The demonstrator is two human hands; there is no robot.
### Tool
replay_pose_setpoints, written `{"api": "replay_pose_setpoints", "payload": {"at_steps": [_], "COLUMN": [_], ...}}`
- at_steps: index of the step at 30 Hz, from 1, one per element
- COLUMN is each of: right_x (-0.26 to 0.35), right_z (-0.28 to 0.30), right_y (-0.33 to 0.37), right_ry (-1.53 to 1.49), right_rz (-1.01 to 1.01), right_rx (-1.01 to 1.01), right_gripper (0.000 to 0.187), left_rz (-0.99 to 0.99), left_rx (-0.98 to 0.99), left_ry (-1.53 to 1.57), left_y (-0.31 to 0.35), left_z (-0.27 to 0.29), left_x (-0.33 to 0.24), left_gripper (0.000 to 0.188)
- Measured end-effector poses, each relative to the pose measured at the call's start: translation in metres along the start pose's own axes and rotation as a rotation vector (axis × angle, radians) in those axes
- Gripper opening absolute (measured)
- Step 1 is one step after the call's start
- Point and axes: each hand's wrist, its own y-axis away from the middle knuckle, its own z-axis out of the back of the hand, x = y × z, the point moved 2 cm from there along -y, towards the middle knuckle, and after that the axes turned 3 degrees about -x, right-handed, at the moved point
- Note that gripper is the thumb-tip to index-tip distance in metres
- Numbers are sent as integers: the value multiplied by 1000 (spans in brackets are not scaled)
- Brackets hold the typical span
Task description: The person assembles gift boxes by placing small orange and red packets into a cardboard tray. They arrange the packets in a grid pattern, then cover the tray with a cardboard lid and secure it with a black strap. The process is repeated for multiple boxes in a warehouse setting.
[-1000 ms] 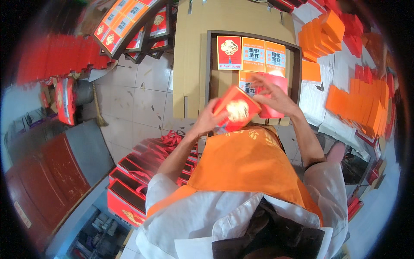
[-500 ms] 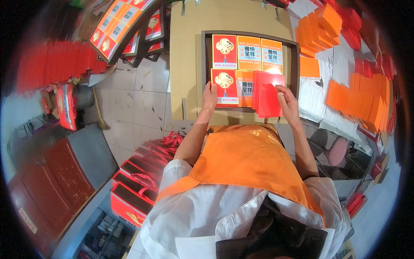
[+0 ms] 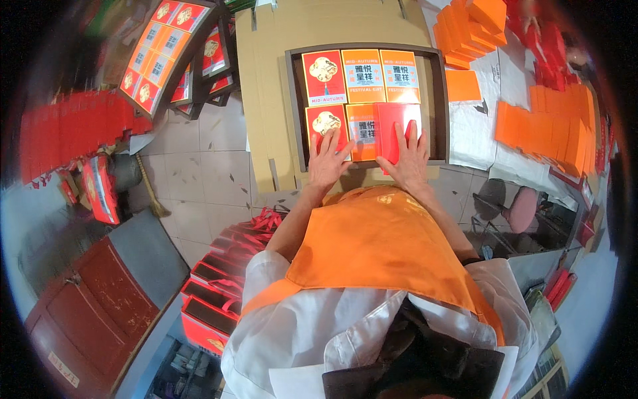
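Observation:
A dark shallow tray (image 3: 436, 80) lies in front of me, holding printed gift boxes in two rows. In its far row are a red box (image 3: 324, 78) with a pale round design and two orange boxes (image 3: 400, 69). The near row has another red box (image 3: 326, 121), an orange box (image 3: 363, 134) and a plain glossy red box (image 3: 387, 118) at the right. My left hand (image 3: 327, 165) rests open, fingers spread, over the near red box's lower part. My right hand (image 3: 409, 163) lies open with fingers stretched over the plain red box, covering part of it.
Cardboard (image 3: 266, 100) lies under the tray. Filled trays (image 3: 156, 56) are piled at the far left, near red folded packages (image 3: 73, 133). Orange boxes (image 3: 545, 133) stand at right on white sheeting. Red carrier boxes with ribbons (image 3: 209, 312) sit on the floor at lower left.
The plain red box, tilted at my right hand before, now lies in the tray's near right place. My left hand has moved from the tray's left edge onto the boxes.

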Motion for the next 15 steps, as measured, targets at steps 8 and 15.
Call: {"api": "replay_pose_setpoints", "payload": {"at_steps": [8,15], "right_x": [-28,-47], "right_z": [1,29], "right_y": [-9,-19], "right_ry": [-492,-1793], "right_rz": [43,-454], "right_rx": [-174,136], "right_gripper": [82,65], "left_rz": [-198,-384], "left_rx": [-50,163], "left_ry": [-109,-125], "left_y": [4,7], "left_z": [-6,-2], "left_x": [11,36], "left_gripper": [52,55]}}
